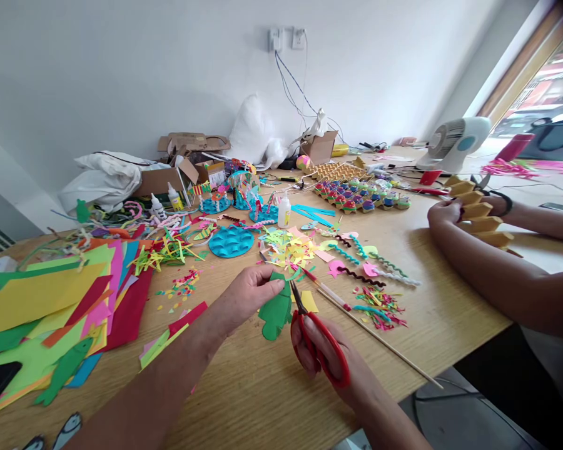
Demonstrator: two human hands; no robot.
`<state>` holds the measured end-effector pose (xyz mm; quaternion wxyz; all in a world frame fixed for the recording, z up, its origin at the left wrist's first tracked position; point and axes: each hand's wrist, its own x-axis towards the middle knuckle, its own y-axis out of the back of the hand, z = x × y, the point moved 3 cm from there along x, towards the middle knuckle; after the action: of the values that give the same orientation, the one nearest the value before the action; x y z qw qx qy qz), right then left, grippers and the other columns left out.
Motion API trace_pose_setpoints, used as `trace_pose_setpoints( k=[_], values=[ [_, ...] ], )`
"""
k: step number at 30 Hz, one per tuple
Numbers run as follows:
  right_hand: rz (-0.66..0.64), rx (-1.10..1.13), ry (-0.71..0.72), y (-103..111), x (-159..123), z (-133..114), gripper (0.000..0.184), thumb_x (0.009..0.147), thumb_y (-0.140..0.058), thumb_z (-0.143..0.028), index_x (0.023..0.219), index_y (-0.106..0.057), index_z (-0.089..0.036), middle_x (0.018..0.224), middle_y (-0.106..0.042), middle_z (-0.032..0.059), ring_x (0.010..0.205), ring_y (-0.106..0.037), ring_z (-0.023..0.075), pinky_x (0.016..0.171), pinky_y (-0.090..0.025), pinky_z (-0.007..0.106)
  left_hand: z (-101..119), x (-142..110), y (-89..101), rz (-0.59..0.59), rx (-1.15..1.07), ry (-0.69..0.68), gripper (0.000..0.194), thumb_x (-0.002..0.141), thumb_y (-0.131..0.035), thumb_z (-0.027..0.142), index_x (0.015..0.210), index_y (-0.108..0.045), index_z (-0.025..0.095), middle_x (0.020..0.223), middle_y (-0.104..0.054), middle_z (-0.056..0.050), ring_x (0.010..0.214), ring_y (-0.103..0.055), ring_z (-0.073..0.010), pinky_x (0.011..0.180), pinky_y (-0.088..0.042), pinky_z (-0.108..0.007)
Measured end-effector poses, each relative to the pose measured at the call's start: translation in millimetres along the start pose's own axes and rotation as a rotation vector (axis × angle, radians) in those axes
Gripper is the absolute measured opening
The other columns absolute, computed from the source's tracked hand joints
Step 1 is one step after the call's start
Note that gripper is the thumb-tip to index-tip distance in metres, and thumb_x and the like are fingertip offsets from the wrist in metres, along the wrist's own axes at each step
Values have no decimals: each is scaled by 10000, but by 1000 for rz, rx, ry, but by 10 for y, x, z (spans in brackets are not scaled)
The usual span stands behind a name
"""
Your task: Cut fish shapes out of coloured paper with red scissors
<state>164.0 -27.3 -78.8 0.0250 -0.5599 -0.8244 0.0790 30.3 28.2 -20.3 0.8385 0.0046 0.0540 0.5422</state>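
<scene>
Two hands operate above the worktop (244,387): left fingers (274,289) grip green paper (276,311), right fingers (312,328) hold red-handled scissors (331,356).

No readable text; glue bottle (284,210) labels too small.

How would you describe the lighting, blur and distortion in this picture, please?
Head view: bright daylight at the window, with the tabletop washed pale nearby; apparent wide-angle stretching towards the edges; a dark, blurred shape in the top right corner; the scissors and green paper fairly sharp.
</scene>
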Motion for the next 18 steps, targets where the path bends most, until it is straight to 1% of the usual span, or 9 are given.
trace_pose_setpoints(
  k=[3,6,9,11,13,16,18],
  values=[
    [-16,-16,-18,34,20,-17,451,840,-406,-581,669,-512,-177,413,-415,-61,379,-334,93,425,-251,226,-1,16,40,12,43,4,224,718,-587,359,730,-576,135,635,-533,10,549,-456,-86,518,-347,-206],
    [47,-86,-35,103,51,-53,449,812,-446,-593,643,-495,-180,414,-414,-58,379,-339,92,416,-251,224,-2,28,56,17,70,-6,226,701,-610,357,721,-566,135,655,-533,10,574,-463,-91,534,-353,-208],
    [121,-121,40,187,102,-165,420,753,-527,-593,649,-490,-188,444,-422,-57,404,-357,98,414,-263,226,0,31,65,14,69,7,236,685,-629,366,711,-560,141,641,-524,21,573,-466,-93,539,-357,-212],
    [178,-129,88,242,149,-270,360,702,-621,-529,667,-496,-194,500,-446,-53,445,-393,106,426,-290,229,7,30,86,24,84,24,237,686,-634,367,698,-549,146,630,-518,25,568,-466,-94,532,-351,-212],
    [233,-163,125,281,214,-383,281,668,-690,-416,728,-529,-195,604,-508,-35,514,-436,115,469,-336,236,14,36,120,27,139,29,229,692,-631,359,680,-540,149,613,-500,30,559,-454,-94,518,-333,-212],
    [179,-204,162,258,349,-534,245,648,-706,-345,724,-529,-193,651,-525,-29,574,-462,124,514,-371,242,19,59,174,-19,260,-10,201,702,-617,331,651,-536,153,602,-456,41,559,-416,-91,506,-303,-211],
    [133,-262,161,218,445,-606,227,649,-694,-328,717,-525,-192,631,-509,-35,570,-453,125,505,-364,242,16,75,199,-63,316,-50,188,712,-602,310,636,-523,157,604,-423,49,562,-385,-86,505,-287,-211]
  ],
)
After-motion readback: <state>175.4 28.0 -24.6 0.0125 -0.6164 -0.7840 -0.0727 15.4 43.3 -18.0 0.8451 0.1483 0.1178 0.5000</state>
